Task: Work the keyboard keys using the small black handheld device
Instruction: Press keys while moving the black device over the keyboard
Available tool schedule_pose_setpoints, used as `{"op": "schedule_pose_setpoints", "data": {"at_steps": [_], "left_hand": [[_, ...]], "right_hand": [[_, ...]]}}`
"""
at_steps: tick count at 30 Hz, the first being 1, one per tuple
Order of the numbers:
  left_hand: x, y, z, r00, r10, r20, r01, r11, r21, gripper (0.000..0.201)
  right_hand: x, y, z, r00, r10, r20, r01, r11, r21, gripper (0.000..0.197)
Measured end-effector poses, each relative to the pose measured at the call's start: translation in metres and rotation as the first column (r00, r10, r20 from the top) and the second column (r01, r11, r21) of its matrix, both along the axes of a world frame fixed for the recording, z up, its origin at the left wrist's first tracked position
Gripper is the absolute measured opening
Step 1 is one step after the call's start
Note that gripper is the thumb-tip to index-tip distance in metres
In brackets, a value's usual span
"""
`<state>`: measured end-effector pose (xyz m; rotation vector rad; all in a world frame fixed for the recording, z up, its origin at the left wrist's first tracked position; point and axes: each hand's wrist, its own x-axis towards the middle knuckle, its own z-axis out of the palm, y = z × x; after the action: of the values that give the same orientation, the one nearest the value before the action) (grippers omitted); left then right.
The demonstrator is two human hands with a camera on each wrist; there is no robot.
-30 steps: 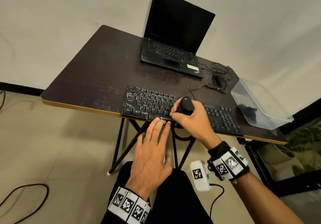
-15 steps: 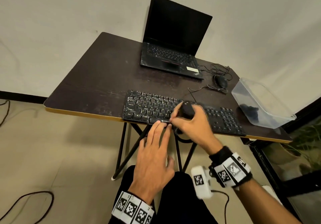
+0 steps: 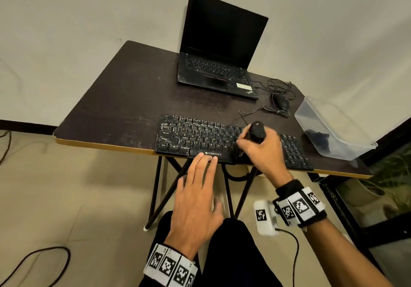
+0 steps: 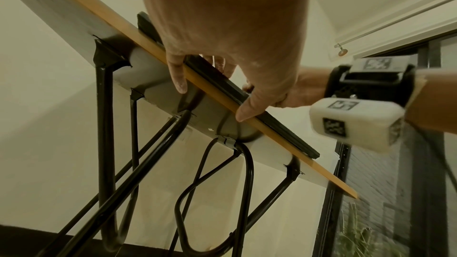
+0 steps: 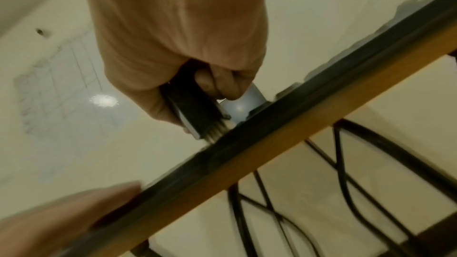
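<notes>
A black keyboard lies along the front edge of the dark table. My right hand grips the small black handheld device upright over the keys right of the middle. In the right wrist view the device ends in short bristles that touch the keyboard's front strip. My left hand lies flat with straight fingers, fingertips resting on the keyboard's front rim by the logo. The left wrist view shows my left hand over the keyboard's edge, its thumb under the table edge.
An open black laptop with a dark screen stands at the back. A black mouse with tangled cable lies to its right. A clear plastic tub holding something dark sits at the right edge. Black folding legs cross under the table.
My right hand has moved the device to the right along the keyboard and a little farther back. The left hand has stayed on the front rim. The head view has shifted slightly.
</notes>
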<state>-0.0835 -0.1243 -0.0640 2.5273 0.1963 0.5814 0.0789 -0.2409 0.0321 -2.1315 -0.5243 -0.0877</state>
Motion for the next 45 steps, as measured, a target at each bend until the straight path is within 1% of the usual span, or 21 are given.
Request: {"op": "schedule_pose_setpoints", "data": {"at_steps": [2, 3, 5, 7, 8, 11, 12, 16, 17, 20, 21, 24, 26, 28, 30, 32, 35, 37, 40, 41, 45], "left_hand": [[0.001, 0.001, 0.000, 1.000, -0.004, 0.000, 0.004, 1.000, -0.004, 0.101], [0.001, 0.002, 0.000, 1.000, -0.006, 0.001, 0.006, 1.000, -0.006, 0.100], [0.001, 0.002, -0.001, 1.000, -0.008, 0.007, 0.008, 1.000, 0.007, 0.100], [0.002, 0.003, -0.002, 1.000, -0.009, 0.002, 0.009, 1.000, 0.013, 0.099], [0.002, 0.003, -0.002, 1.000, -0.009, -0.003, 0.009, 1.000, 0.012, 0.098], [0.004, 0.003, -0.003, 1.000, -0.012, -0.014, 0.012, 1.000, -0.001, 0.096], [0.003, 0.003, -0.004, 1.000, -0.013, -0.011, 0.013, 1.000, 0.000, 0.097], [0.001, 0.002, -0.003, 1.000, -0.003, 0.002, 0.003, 1.000, 0.015, 0.101], [0.001, 0.002, -0.002, 1.000, -0.007, 0.005, 0.007, 1.000, 0.016, 0.101], [0.001, 0.003, -0.001, 1.000, 0.000, 0.006, 0.000, 1.000, 0.012, 0.102], [0.002, 0.003, -0.001, 1.000, 0.000, -0.003, 0.000, 1.000, 0.012, 0.101], [0.003, 0.002, -0.001, 1.000, -0.010, -0.014, 0.010, 1.000, 0.011, 0.098], [0.003, 0.003, -0.001, 1.000, -0.010, -0.025, 0.010, 1.000, 0.009, 0.098], [0.003, 0.004, 0.000, 0.999, -0.012, -0.033, 0.013, 1.000, 0.005, 0.097], [0.002, 0.004, 0.001, 1.000, -0.014, -0.026, 0.015, 1.000, 0.004, 0.096], [0.002, 0.003, 0.001, 0.999, -0.017, -0.028, 0.018, 1.000, 0.007, 0.098], [0.002, 0.004, 0.001, 0.999, -0.024, -0.034, 0.025, 1.000, 0.015, 0.103], [0.002, 0.006, 0.001, 0.999, -0.029, -0.031, 0.029, 0.999, 0.019, 0.105], [0.003, 0.005, 0.001, 1.000, -0.019, -0.024, 0.019, 1.000, 0.018, 0.105], [0.003, 0.004, 0.001, 1.000, -0.007, -0.023, 0.007, 1.000, 0.022, 0.104], [0.002, 0.004, 0.000, 1.000, -0.005, 0.011, 0.004, 0.999, 0.040, 0.100]], "right_hand": [[-0.019, 0.005, -0.006, 0.986, 0.161, -0.043, -0.162, 0.987, -0.020, 0.004], [-0.021, 0.004, -0.008, 0.984, 0.172, -0.055, -0.173, 0.985, -0.005, 0.004], [-0.003, -0.003, -0.006, 0.998, 0.036, -0.058, -0.033, 0.999, 0.043, 0.010], [0.011, -0.007, 0.000, 0.995, -0.099, -0.013, 0.100, 0.995, 0.010, 0.007], [0.010, -0.005, 0.001, 0.996, -0.084, -0.008, 0.084, 0.996, -0.013, 0.005], [-0.020, 0.013, -0.002, 0.982, 0.180, -0.060, -0.183, 0.982, -0.041, 0.004], [-0.022, 0.017, -0.003, 0.975, 0.211, -0.064, -0.214, 0.976, -0.051, 0.005], [0.016, 0.025, 0.005, 0.998, 0.060, 0.004, -0.059, 0.995, -0.083, 0.010], [0.017, 0.026, 0.008, 0.998, 0.069, 0.003, -0.068, 0.993, -0.095, 0.010], [0.004, 0.033, 0.007, 0.974, 0.227, -0.015, -0.226, 0.961, -0.159, 0.009], [0.004, 0.034, 0.007, 0.970, 0.240, -0.031, -0.242, 0.959, -0.148, 0.008], [0.025, 0.037, 0.017, 0.983, 0.146, -0.111, -0.153, 0.986, -0.064, 0.007], [0.031, 0.039, 0.018, 0.984, 0.156, -0.081, -0.166, 0.978, -0.126, 0.008], [0.018, 0.042, 0.018, 0.962, 0.265, -0.069, -0.272, 0.950, -0.152, 0.008], [0.008, 0.040, 0.018, 0.922, 0.368, -0.120, -0.380, 0.919, -0.102, 0.009], [0.020, 0.041, 0.022, 0.940, 0.310, -0.144, -0.324, 0.942, -0.088, 0.013], [0.053, 0.048, 0.026, 0.966, 0.225, -0.128, -0.243, 0.959, -0.148, 0.021], [0.051, 0.053, 0.027, 0.956, 0.256, -0.142, -0.277, 0.948, -0.158, 0.019], [0.030, 0.049, 0.026, 0.899, 0.392, -0.195, -0.417, 0.903, -0.105, 0.017], [0.030, 0.047, 0.026, 0.893, 0.405, -0.198, -0.429, 0.898, -0.095, 0.014], [0.064, 0.049, 0.030, 0.946, 0.278, -0.165, -0.291, 0.955, -0.063, 0.013]]}}
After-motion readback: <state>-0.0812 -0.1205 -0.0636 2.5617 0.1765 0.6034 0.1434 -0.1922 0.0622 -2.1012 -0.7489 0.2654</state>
